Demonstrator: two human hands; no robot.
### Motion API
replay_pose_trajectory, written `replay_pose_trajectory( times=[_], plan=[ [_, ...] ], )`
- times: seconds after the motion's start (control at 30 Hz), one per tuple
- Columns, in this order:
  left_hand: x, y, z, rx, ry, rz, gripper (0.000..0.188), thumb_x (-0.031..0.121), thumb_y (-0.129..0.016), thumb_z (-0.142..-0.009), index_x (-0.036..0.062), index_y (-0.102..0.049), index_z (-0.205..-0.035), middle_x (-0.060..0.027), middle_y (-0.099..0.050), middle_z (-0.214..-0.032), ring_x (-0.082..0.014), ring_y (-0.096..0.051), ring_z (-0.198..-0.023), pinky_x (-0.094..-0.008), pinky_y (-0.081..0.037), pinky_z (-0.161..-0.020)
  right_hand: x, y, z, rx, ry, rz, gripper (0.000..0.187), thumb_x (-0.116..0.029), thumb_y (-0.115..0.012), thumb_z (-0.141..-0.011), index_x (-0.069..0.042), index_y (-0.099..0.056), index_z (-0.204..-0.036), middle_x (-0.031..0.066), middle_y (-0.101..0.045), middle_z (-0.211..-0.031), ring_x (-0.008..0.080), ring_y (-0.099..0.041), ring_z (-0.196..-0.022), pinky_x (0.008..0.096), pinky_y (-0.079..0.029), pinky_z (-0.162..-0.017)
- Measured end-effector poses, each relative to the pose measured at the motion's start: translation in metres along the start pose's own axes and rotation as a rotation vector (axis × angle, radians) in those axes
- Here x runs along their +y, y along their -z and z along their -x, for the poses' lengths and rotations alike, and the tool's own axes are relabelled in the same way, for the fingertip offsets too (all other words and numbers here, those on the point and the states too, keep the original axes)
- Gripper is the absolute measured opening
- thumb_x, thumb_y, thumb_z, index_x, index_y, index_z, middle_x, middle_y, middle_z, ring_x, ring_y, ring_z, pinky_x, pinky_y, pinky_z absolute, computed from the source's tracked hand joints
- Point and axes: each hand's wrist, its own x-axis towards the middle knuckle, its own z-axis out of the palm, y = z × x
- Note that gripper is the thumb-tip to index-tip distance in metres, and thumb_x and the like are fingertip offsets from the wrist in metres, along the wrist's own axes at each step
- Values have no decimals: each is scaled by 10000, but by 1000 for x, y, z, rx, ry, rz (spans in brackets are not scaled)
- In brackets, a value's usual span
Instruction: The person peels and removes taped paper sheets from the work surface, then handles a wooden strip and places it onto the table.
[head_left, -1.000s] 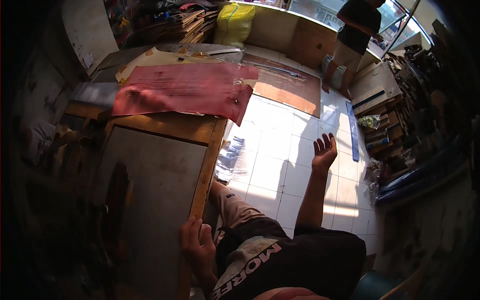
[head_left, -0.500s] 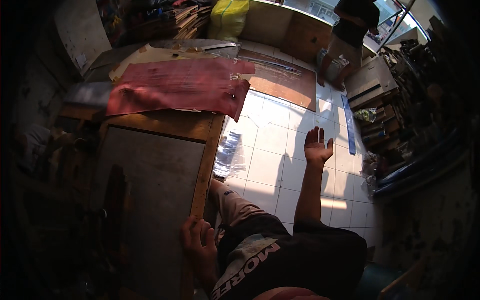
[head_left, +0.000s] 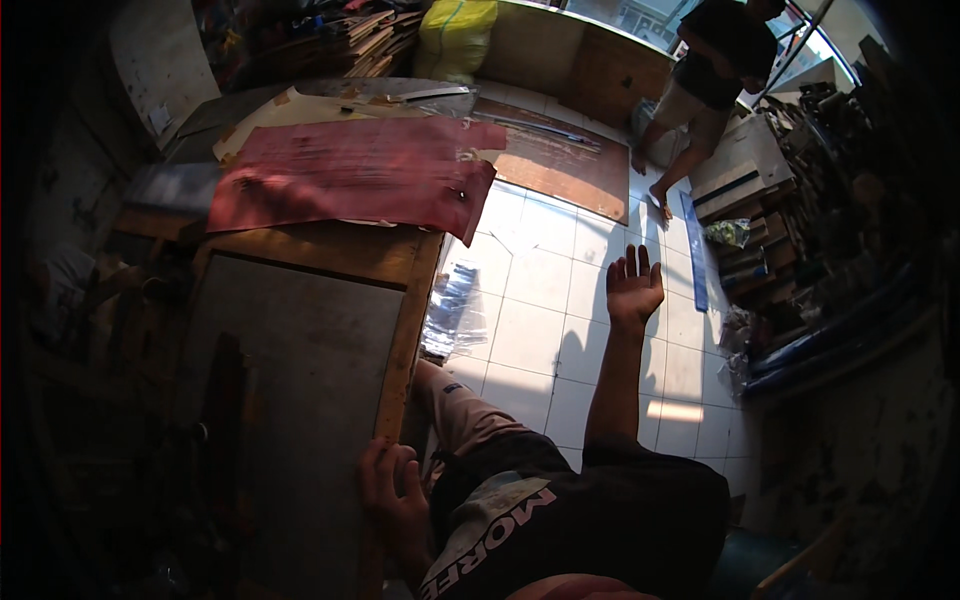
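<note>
The left hand (head_left: 395, 490) rests at the wooden edge (head_left: 397, 385) of the worktop (head_left: 300, 330), its fingers bent over the rim and the thumb apart from them; whether they grip the wood or merely lie on it cannot be told. The right hand (head_left: 634, 288) is held out in the air above the white tiled floor (head_left: 530, 270), palm up, with the fingers extended and slightly spread (nothing lies in the palm). The worktop, a grey panel framed in wood, occupies the left of the view. Across its far part lies a red sheet (head_left: 350, 175), ragged at the right end, where a corner hangs past the edge; a tan sheet (head_left: 275, 110) shows behind it.

On the floor just beside the worktop is clear plastic (head_left: 455, 310). Farther off lies a brown board (head_left: 560, 165), and to the right of the right hand, apart from it, a long blue strip (head_left: 696, 250). At upper right stands another person (head_left: 725, 60) in a dark top and light shorts, near stacked wood pieces (head_left: 850, 190). A yellow sack (head_left: 453, 40) stands at the back.
</note>
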Motion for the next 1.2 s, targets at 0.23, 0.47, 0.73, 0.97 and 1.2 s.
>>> replay_pose_trajectory(
  times=[0.23,0.47,0.73,0.97,1.2],
  plan=[
    [-5,-1,2,8,-64,-19,194,135,-616,-893,-7,-619,-1025,-196,-584,-1130,-382,-587,-1036,-460,-482,-874,-20,-8,6,-12,67,96,409,-412,-439,-964,-130,-543,-1242,55,-595,-1186,225,-541,-904,416,-426,-884],
    [-1,1,2,18,-108,-23,216,162,-592,-919,-20,-611,-1033,-216,-582,-1120,-401,-593,-1020,-468,-497,-851,-61,1,13,-22,170,158,374,-401,-445,-980,-133,-553,-1217,35,-622,-1104,201,-572,-831,395,-452,-827],
    [-4,0,2,1,-122,-52,218,170,-596,-913,-13,-613,-1029,-213,-584,-1118,-400,-593,-1022,-468,-485,-875,-128,-2,16,86,415,315,399,-405,-413,-999,-121,-537,-1250,65,-619,-1157,218,-589,-941,397,-485,-835],
    [-6,-2,5,-28,-108,-60,233,180,-605,-905,-14,-613,-1033,-213,-587,-1120,-399,-590,-1038,-466,-481,-891,-222,15,-47,219,543,502,656,-518,-509,-937,-38,-411,-1373,142,-439,-1353,276,-436,-1240,435,-336,-1051],
    [-6,-3,2,1,-121,-79,240,180,-614,-902,-17,-620,-1038,-207,-594,-1125,-391,-594,-1038,-465,-482,-893,-255,-6,-55,-168,58,175,577,-386,-530,-964,26,-400,-1346,198,-529,-1266,300,-544,-1117,490,-412,-1041]
  ],
)
